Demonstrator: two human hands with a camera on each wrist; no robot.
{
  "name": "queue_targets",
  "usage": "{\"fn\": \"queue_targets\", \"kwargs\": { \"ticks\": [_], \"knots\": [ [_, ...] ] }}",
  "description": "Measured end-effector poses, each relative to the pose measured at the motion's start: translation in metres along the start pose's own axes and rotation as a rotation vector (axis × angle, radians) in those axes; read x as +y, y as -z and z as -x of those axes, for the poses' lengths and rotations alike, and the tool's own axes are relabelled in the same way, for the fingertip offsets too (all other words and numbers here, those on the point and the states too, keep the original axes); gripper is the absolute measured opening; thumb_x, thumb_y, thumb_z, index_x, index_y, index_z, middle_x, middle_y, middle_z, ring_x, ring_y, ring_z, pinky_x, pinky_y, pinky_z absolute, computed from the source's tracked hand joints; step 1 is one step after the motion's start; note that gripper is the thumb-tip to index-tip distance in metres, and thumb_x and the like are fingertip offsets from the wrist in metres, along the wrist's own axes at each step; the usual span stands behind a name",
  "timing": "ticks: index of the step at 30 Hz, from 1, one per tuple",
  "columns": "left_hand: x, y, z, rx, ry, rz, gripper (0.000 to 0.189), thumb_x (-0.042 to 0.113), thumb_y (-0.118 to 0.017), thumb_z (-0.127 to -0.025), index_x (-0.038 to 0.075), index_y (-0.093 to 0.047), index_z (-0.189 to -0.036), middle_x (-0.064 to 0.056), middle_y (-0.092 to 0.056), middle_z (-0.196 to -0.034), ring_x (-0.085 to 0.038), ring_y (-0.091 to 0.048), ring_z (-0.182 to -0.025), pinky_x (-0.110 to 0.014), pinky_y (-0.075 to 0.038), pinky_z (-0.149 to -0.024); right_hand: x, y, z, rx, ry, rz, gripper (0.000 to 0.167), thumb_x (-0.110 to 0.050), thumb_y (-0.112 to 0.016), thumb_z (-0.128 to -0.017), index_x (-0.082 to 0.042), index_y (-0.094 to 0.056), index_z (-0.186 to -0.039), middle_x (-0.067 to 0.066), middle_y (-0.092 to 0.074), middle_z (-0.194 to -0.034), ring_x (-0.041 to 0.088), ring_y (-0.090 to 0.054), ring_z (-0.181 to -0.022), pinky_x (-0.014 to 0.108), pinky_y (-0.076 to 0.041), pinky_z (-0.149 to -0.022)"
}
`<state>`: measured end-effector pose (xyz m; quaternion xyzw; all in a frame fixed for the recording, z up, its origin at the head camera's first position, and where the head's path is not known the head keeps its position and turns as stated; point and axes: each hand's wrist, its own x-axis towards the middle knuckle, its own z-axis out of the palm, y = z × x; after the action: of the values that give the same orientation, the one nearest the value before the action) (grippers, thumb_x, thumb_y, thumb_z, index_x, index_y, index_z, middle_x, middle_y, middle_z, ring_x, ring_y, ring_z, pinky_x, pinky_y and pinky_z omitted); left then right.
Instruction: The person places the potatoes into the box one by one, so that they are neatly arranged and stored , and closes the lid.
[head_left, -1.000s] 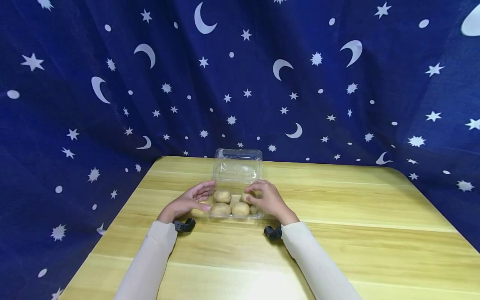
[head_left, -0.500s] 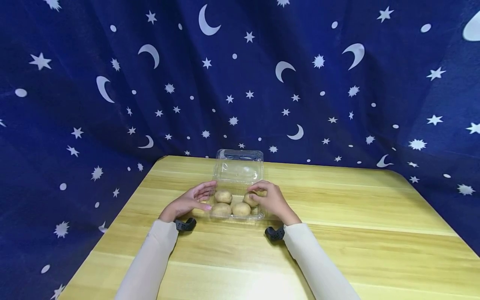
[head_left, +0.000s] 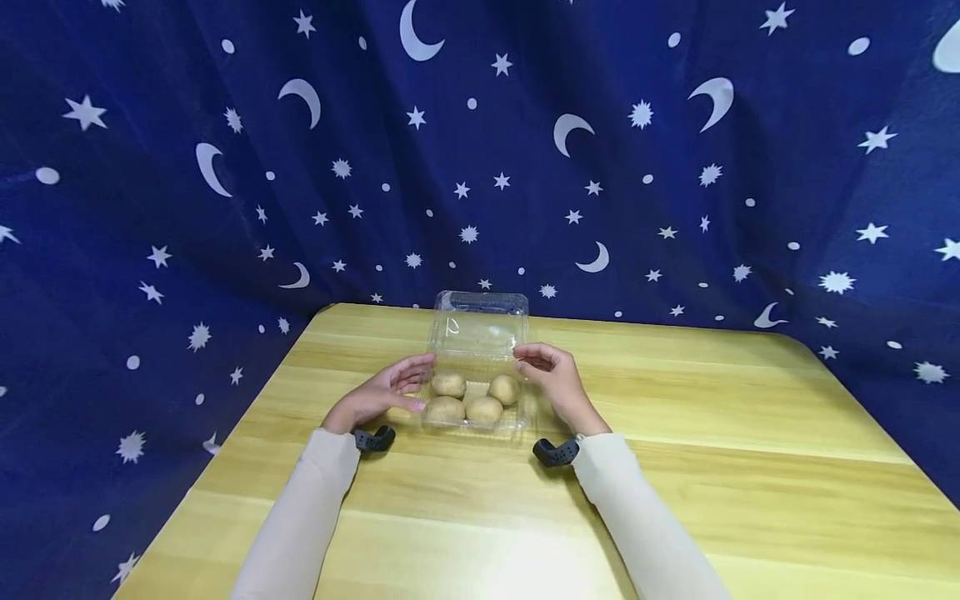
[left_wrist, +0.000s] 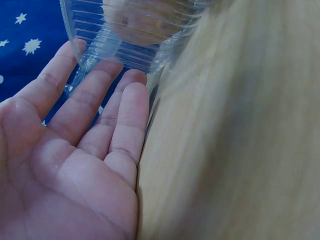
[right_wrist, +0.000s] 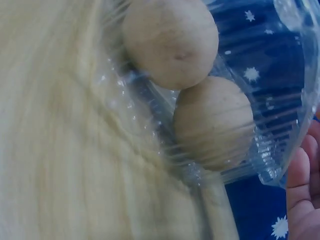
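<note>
A clear plastic clamshell box (head_left: 480, 323) stands on the table with its lid up and tilted back. Several potatoes lie in its base, among them a back-right potato (head_left: 504, 389) and a front-left potato (head_left: 444, 410). My left hand (head_left: 381, 392) is at the box's left side; in the left wrist view its fingers (left_wrist: 129, 115) are extended, with tips at the ribbed wall. On the right side my right hand (head_left: 557, 379) holds no potato, its fingers loosely bent near the box's edge. Only part of that hand shows in the right wrist view, beside the clear wall.
The box sits towards the back of a light wooden table (head_left: 675, 467). Behind and to the sides hangs a dark blue curtain (head_left: 480, 150) with moons and stars. Black wrist bands (head_left: 556, 452) are on both wrists.
My right hand has let go of the back-right potato and moved out to the box's right side. The potato now lies in the base. The left hand has stayed nearly still.
</note>
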<state>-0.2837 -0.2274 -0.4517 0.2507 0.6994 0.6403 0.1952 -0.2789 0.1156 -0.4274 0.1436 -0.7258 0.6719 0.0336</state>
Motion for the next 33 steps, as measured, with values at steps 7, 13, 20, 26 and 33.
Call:
{"fn": "queue_targets", "kwargs": {
  "ticks": [7, 13, 20, 26, 33],
  "knots": [
    [0.001, 0.001, -0.002, 0.0, 0.003, 0.012, 0.1, 0.004, -0.082, -0.091, -0.007, -0.019, -0.169, -0.029, -0.019, -0.176, -0.049, -0.019, -0.161, -0.059, -0.016, -0.131, 0.011, 0.006, -0.004, 0.101, -0.033, -0.062, 0.035, 0.006, -0.068, -0.099, 0.017, -0.064, -0.133, 0.019, -0.072, -0.115, 0.008, -0.067, -0.095, 0.018, -0.054, -0.085],
    [0.001, 0.001, -0.003, -0.004, 0.004, 0.002, 0.098, 0.001, -0.08, -0.092, -0.007, -0.02, -0.169, -0.028, -0.019, -0.176, -0.049, -0.02, -0.161, -0.059, -0.017, -0.131, 0.02, 0.011, -0.005, 0.122, -0.131, -0.221, 0.046, 0.013, -0.06, -0.098, 0.015, -0.054, -0.144, -0.005, -0.066, -0.095, 0.006, -0.063, -0.085, 0.018, -0.053, -0.072],
    [0.002, 0.002, -0.002, 0.001, 0.016, 0.018, 0.1, 0.001, -0.081, -0.091, -0.006, -0.02, -0.169, -0.027, -0.018, -0.176, -0.048, -0.019, -0.161, -0.059, -0.017, -0.131, 0.025, 0.013, -0.003, 0.042, -0.206, -0.356, 0.058, 0.012, -0.053, -0.102, 0.013, -0.037, -0.158, -0.003, -0.065, -0.098, 0.008, -0.064, -0.084, 0.021, -0.055, -0.077],
    [0.005, 0.001, -0.001, 0.005, 0.016, 0.024, 0.101, 0.002, -0.082, -0.091, -0.006, -0.019, -0.169, -0.028, -0.019, -0.176, -0.048, -0.018, -0.162, -0.058, -0.016, -0.131, 0.03, 0.016, -0.003, -0.062, -0.223, -0.424, 0.067, 0.008, -0.05, -0.104, 0.01, -0.025, -0.165, 0.004, -0.064, -0.117, 0.009, -0.066, -0.096, 0.023, -0.056, -0.088],
    [0.003, 0.001, -0.002, 0.001, 0.013, 0.005, 0.099, 0.001, -0.079, -0.092, -0.006, -0.019, -0.17, -0.028, -0.018, -0.176, -0.048, -0.019, -0.161, -0.059, -0.017, -0.131, 0.033, 0.021, -0.001, -0.181, -0.198, -0.348, 0.069, 0.003, -0.049, -0.105, 0.01, -0.02, -0.167, 0.022, -0.052, -0.146, 0.009, -0.063, -0.114, 0.024, -0.052, -0.103]
  ]
}}
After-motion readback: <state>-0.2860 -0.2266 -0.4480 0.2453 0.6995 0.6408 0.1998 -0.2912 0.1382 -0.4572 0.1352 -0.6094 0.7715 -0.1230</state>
